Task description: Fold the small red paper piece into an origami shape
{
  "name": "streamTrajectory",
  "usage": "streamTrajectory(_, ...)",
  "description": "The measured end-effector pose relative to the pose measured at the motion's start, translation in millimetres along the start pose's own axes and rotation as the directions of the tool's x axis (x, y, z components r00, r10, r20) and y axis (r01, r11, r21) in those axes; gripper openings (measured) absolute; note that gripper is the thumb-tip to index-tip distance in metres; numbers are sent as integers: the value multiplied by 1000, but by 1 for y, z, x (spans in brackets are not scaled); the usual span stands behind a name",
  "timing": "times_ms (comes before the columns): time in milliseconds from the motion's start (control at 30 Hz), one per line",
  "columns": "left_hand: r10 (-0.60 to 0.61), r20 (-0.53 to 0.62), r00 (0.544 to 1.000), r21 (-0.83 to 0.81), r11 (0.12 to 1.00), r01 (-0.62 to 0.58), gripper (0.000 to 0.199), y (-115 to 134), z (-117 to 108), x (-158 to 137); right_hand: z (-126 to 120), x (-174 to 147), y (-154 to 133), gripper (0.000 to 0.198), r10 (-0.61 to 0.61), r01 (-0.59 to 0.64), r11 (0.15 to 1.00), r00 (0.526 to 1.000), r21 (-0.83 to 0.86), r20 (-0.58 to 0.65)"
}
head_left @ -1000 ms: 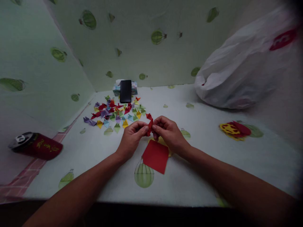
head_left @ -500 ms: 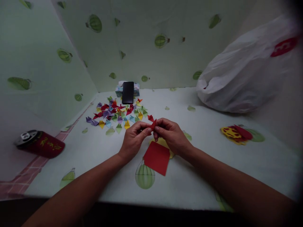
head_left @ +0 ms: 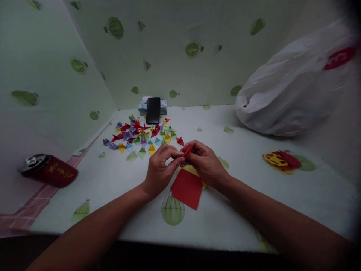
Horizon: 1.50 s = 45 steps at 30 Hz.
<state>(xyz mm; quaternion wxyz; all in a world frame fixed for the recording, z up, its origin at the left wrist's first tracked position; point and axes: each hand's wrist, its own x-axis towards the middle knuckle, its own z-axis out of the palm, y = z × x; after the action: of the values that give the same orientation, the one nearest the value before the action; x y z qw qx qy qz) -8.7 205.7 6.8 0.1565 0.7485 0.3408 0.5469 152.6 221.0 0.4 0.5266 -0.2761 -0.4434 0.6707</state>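
Observation:
A small folded piece of red paper (head_left: pixel 187 151) is pinched between both of my hands, above the table. My left hand (head_left: pixel 162 165) grips its left end with thumb and forefinger. On its right side, the thumb and fingers of my right hand (head_left: pixel 205 162) are closed round it; part of the fold is hidden by them. Just below lies a flat red paper square (head_left: pixel 187 188), resting partly on a yellow piece (head_left: pixel 191 170). A pile of folded paper cranes (head_left: pixel 138 137) in many colours spreads out beyond my left hand.
Behind the cranes a black phone (head_left: pixel 153 110) leans on a tissue box (head_left: pixel 143 108). At the left edge lies a dark red can (head_left: pixel 52 171). A white plastic bag (head_left: pixel 284 90) stands at the right, with yellow and red cut-outs (head_left: pixel 278 162) in front of it.
The folded red paper has turned from nearly upright to a flatter slant and shifted slightly right. My left fingers have moved along it. The things on the table lie as before.

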Motion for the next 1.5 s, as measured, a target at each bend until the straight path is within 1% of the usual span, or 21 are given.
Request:
streamTrajectory(100, 28, -1, 1000, -4, 1000, -28, 8, -2, 0, 0, 1, 0, -1, 30, -14, 13, 999, 1000, 36, 15)
streamTrajectory(233, 42, 8, 999, -18, 999, -42, 9, -2, -1, 0, 1, 0, -3, 27, -34, 33, 998, 999, 61, 17)
streamTrajectory(400, 51, 8, 999, -3, 999, -51, 6, 1, -1, 0, 3, 0, -3, 27, -20, 20, 996, 1000, 90, 1)
streamTrajectory(500, 97, 4, 995, 50, 994, -97, 7, 3, 0, 0, 4, 0, -3, 27, -19, 22, 995, 1000, 101, -21)
streamTrajectory(733, 219, -6, 976, 156, 964, -216, 9, 5, -1, 1, 3, 0, -3, 28, -6, 6, 993, 1000, 117, -1)
streamTrajectory(800, 189, -13, 982, 164, 969, -184, 10, 5, -1, 1, 3, 0, -2, 25, -15, 14, 995, 1000, 96, 12)
streamTrajectory(933, 55, -31, 998, 150, 987, -50, 14, 5, 0, -1, 2, -1, -1, 18, -26, 23, 998, 999, 56, 47)
streamTrajectory(1033, 14, -4, 1000, 142, 990, -14, 17, 5, 0, -2, 1, -1, 0, 17, -27, 23, 998, 998, 56, 62)
streamTrajectory(1267, 1, 12, 1000, 118, 993, -2, 18, 4, -2, 0, -3, 0, 1, 15, -33, 29, 999, 993, 42, 113)
streamTrajectory(1500, 10, -17, 1000, 130, 992, -8, 16, 4, -1, 0, -2, 0, 0, 18, -1, -2, 1000, 995, 24, 101)
